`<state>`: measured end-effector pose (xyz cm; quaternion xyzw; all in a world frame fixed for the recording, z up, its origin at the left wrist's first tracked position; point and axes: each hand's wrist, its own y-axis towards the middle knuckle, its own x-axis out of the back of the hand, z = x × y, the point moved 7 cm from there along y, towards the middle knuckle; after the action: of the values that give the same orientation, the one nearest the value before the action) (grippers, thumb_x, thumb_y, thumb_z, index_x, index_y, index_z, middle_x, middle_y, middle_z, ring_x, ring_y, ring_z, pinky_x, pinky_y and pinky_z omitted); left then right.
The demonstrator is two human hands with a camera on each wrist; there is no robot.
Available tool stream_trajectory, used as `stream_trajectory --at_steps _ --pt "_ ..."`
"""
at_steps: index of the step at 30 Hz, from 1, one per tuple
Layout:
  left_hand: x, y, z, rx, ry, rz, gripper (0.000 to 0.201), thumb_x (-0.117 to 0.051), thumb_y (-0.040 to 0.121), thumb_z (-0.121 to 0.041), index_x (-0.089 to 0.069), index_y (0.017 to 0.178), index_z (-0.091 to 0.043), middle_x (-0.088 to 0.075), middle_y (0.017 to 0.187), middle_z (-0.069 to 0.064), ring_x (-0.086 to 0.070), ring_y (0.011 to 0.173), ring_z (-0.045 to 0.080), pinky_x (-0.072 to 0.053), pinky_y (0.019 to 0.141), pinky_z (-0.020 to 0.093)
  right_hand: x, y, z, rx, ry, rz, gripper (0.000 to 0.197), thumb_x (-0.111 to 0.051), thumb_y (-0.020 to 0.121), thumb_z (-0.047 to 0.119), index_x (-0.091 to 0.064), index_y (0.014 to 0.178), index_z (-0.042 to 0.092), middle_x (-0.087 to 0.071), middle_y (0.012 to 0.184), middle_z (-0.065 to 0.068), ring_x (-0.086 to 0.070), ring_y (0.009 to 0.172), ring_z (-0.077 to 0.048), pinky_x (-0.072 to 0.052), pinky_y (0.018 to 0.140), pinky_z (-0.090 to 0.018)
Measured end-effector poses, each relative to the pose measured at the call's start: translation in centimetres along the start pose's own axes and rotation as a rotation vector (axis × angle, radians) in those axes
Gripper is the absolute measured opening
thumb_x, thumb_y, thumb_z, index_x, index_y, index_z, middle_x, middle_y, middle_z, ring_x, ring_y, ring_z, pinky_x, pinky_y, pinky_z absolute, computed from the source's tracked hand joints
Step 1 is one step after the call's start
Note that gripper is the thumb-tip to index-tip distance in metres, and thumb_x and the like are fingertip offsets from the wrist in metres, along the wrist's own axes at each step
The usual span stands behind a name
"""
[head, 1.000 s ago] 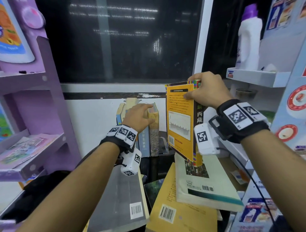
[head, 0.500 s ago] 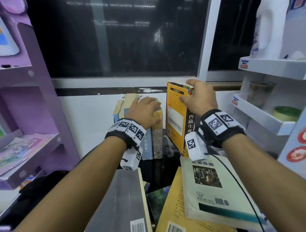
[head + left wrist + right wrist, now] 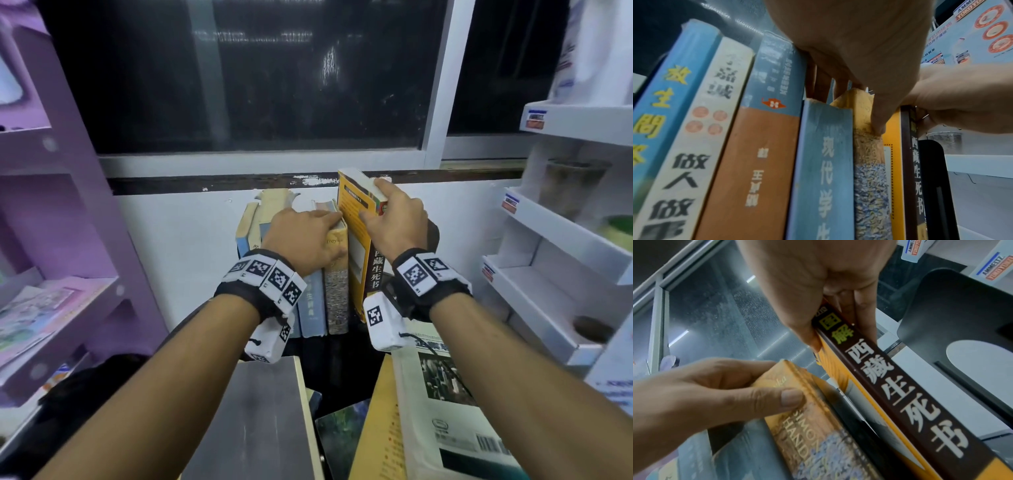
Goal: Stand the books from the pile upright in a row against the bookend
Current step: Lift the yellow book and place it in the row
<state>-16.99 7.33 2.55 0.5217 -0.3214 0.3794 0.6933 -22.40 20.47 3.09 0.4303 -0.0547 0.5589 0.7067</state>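
My right hand point(image 3: 380, 205) grips the top of a yellow book with a brown spine point(image 3: 356, 240), thumb on the cover and fingers on the far side. The book point(image 3: 900, 394) stands upright between a speckled yellow book point(image 3: 337, 294) and the black bookend point(image 3: 962, 313). My left hand point(image 3: 325, 236) holds the top of the speckled book point(image 3: 869, 178), thumb on its spine and fingers over the row of upright books point(image 3: 310, 308). In the foreground lies the pile: a pale book point(image 3: 455, 411), a yellow one point(image 3: 376, 428) and a grey one point(image 3: 253, 418).
A purple shelf unit point(image 3: 68, 205) stands at the left and white shelves point(image 3: 565, 240) at the right. The row stands against a white wall point(image 3: 178, 240) under a dark window point(image 3: 239, 85). The bookend point(image 3: 433, 233) is mostly hidden behind my right hand.
My right hand carried the yellow book from above the pile down and back, setting it upright beside the speckled book. My left hand stayed on the row's top.
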Motion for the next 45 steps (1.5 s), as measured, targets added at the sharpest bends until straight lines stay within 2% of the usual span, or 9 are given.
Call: stream_trajectory --at_steps 5,16,20,24,28,33,36,42,45 --pt "-0.1 0.0 0.1 -0.007 0.008 0.002 0.062 -0.045 0.087 -0.065 -0.039 0.140 -0.031 -0.054 0.138 -0.008 -0.060 0.111 0.025 -0.045 0.080 0.035 -1.0 -0.1 -0.4 -0.011 0.036 0.011 0.056 -0.066 0.082 0.034 -0.050 0.136 0.031 -0.070 0.107 -0.011 -0.065 0.096 -0.033 -0.055 0.085 -0.047" --pt "0.0 -0.2 -0.1 -0.028 0.028 0.005 0.066 -0.043 0.089 -0.063 -0.033 0.145 -0.028 -0.049 0.143 -0.007 -0.061 0.110 0.025 -0.046 0.083 0.035 -2.7 -0.4 -0.9 0.025 0.080 0.037 0.055 -0.067 0.086 0.034 -0.050 0.138 0.032 -0.069 0.110 -0.012 -0.063 0.101 -0.031 -0.053 0.089 -0.039" --pt "-0.1 -0.1 -0.2 0.007 0.002 0.042 0.059 -0.048 0.089 -0.057 -0.040 0.139 -0.025 -0.055 0.135 -0.004 -0.060 0.109 0.027 -0.045 0.082 0.037 -2.9 -0.3 -0.6 0.037 0.079 0.072 0.054 -0.066 0.087 0.033 -0.050 0.138 0.030 -0.068 0.112 -0.012 -0.062 0.103 -0.032 -0.051 0.092 -0.037" --pt "-0.8 0.4 -0.6 0.065 -0.196 0.111 0.046 -0.055 0.088 -0.040 -0.049 0.126 -0.016 -0.059 0.124 0.006 -0.058 0.108 0.030 -0.045 0.086 0.039 -3.1 -0.1 -0.5 0.038 0.067 0.134 0.054 -0.062 0.089 0.031 -0.047 0.140 0.030 -0.066 0.118 -0.012 -0.058 0.110 -0.033 -0.046 0.095 -0.037" --pt "-2.1 0.0 -0.7 0.119 -0.444 0.119 0.063 -0.066 0.084 -0.039 -0.042 0.135 -0.012 -0.049 0.136 0.009 -0.051 0.120 0.030 -0.044 0.099 0.041 -3.4 0.4 -0.8 0.043 0.095 0.272 0.060 -0.059 0.087 0.032 -0.040 0.144 0.034 -0.063 0.123 -0.010 -0.058 0.111 -0.028 -0.048 0.098 -0.039" --pt "-3.0 -0.1 -0.5 0.155 -0.558 0.070 0.082 -0.075 0.078 -0.039 -0.033 0.144 -0.014 -0.042 0.145 0.008 -0.042 0.130 0.027 -0.038 0.107 0.046 -2.9 0.2 -0.7 0.066 0.130 0.455 0.071 -0.061 0.086 0.024 -0.030 0.149 0.033 -0.063 0.114 -0.005 -0.063 0.094 -0.017 -0.054 0.082 -0.028" --pt "-3.0 -0.1 -0.4 0.170 -0.562 0.067 0.082 -0.075 0.078 -0.037 -0.032 0.145 -0.014 -0.042 0.145 0.007 -0.043 0.130 0.027 -0.038 0.107 0.045 -3.1 0.0 -0.6 0.089 0.141 0.527 0.079 -0.066 0.083 0.019 -0.027 0.150 0.035 -0.064 0.110 -0.005 -0.064 0.091 -0.016 -0.057 0.083 -0.034" --pt "-2.9 -0.3 -0.3 0.171 -0.552 0.044 0.081 -0.074 0.080 -0.037 -0.032 0.145 -0.014 -0.043 0.145 0.007 -0.044 0.130 0.026 -0.036 0.106 0.041 -2.7 -0.6 -0.2 0.188 0.179 0.582 0.081 -0.077 0.080 0.016 -0.034 0.144 0.040 -0.061 0.108 -0.001 -0.063 0.096 -0.015 -0.058 0.079 -0.031" --pt "-2.9 -0.2 -0.4 0.172 -0.546 0.033 0.079 -0.074 0.080 -0.037 -0.034 0.144 -0.015 -0.044 0.143 0.006 -0.045 0.128 0.026 -0.038 0.105 0.043 -2.6 -0.5 -0.1 0.176 0.265 0.563 0.074 -0.077 0.079 0.006 -0.045 0.139 0.035 -0.064 0.105 -0.005 -0.067 0.087 -0.015 -0.060 0.062 -0.026"
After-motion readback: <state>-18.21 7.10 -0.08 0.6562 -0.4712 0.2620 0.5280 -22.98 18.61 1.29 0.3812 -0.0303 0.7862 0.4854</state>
